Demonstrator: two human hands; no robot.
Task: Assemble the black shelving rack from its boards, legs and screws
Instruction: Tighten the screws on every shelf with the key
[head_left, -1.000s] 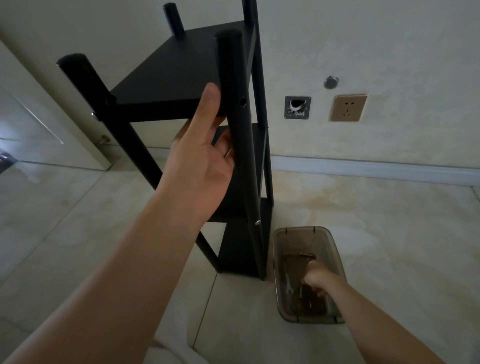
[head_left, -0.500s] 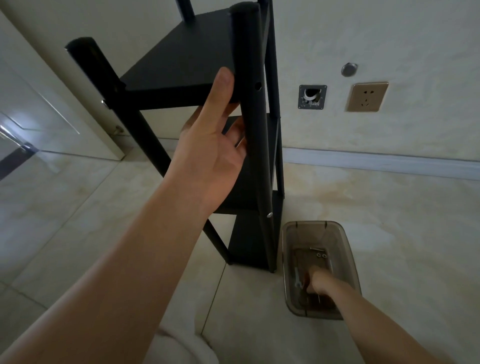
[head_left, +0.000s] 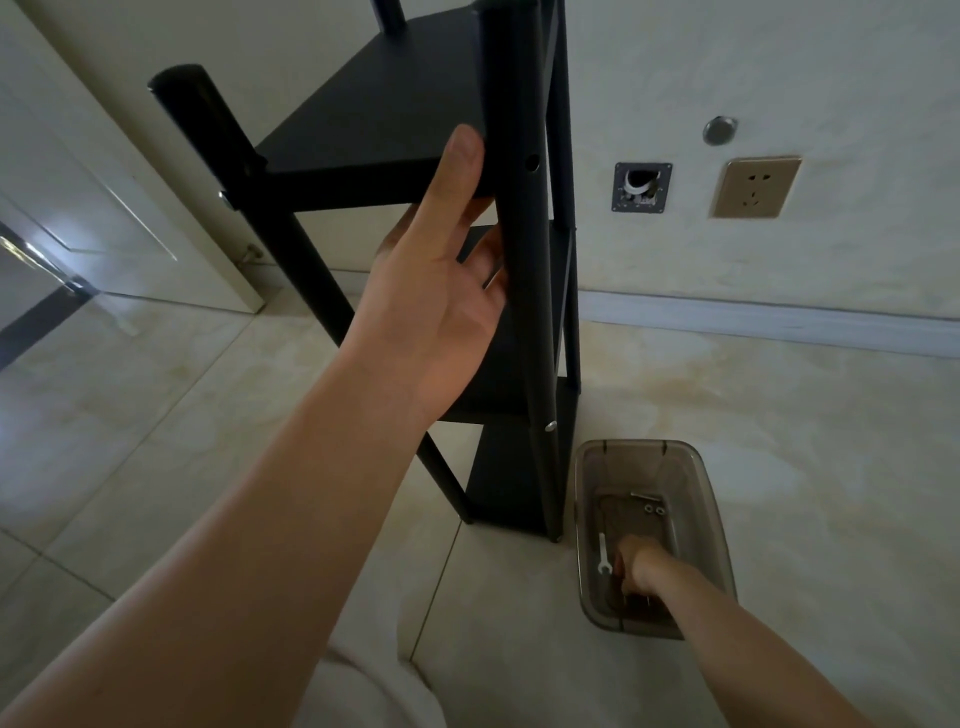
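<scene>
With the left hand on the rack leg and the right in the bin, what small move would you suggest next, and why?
Probably pick a screw from the bin with the right hand: the leg shows an empty hole at the top board, while the left hand steadies it.

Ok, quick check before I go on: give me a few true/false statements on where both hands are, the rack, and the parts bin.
1. The left hand grips the near front leg of the rack. True.
2. The right hand is on the top shelf. False: it reaches down into the clear bin on the floor.
3. A small wrench lies in the bin. True.
4. The hole in the front leg at top-shelf height has a screw in it. False: it is open; a screw shows lower on that leg.
5. The rack lies flat on the floor. False: it stands upright.
</scene>
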